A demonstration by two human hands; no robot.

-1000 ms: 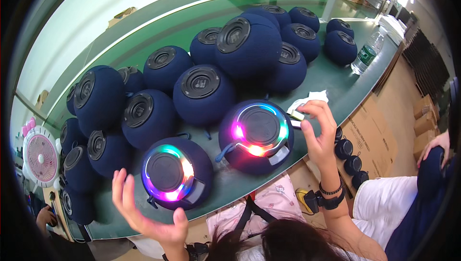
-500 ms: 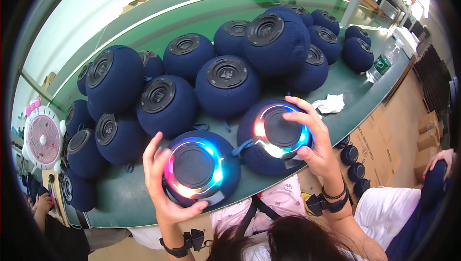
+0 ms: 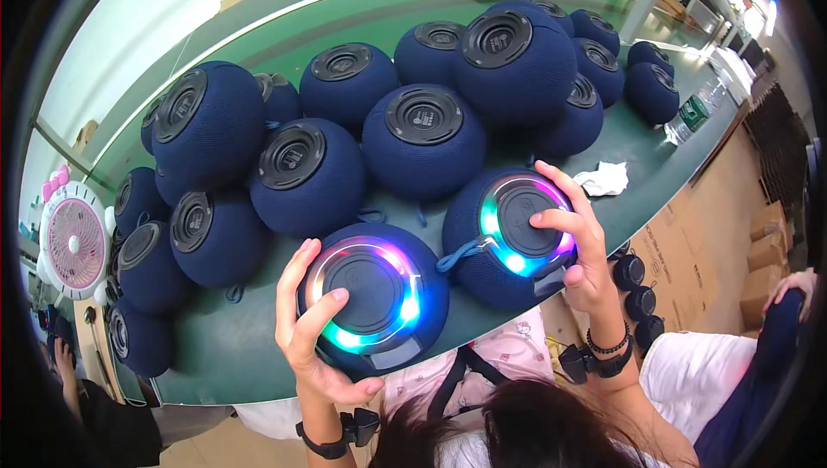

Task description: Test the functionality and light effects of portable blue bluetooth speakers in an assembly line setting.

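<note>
Two round navy fabric speakers stand side by side at the table's near edge, their black tops ringed with glowing coloured light. My left hand (image 3: 312, 334) grips the left speaker (image 3: 372, 271) round its left side, a fingertip on the black top. Around the right side of the right speaker (image 3: 517, 216) curls my right hand (image 3: 583, 240), one finger also on its top. A blue cord loop (image 3: 458, 254) lies between the two. Behind them sits a close group of similar unlit speakers (image 3: 426, 158), black round bases facing up, some stacked on others.
The green table (image 3: 233, 365) curves toward me. A crumpled white tissue (image 3: 603, 178) and a plastic bottle (image 3: 693, 112) lie at the right. A pink-and-white fan (image 3: 76, 240) stands at the left. Cardboard (image 3: 676, 265) and more speakers (image 3: 640, 302) are below the right edge. Other people sit on both sides.
My left index finger has come down onto the left speaker's top. Both ring lights have changed colours. The whole view has shifted slightly.
</note>
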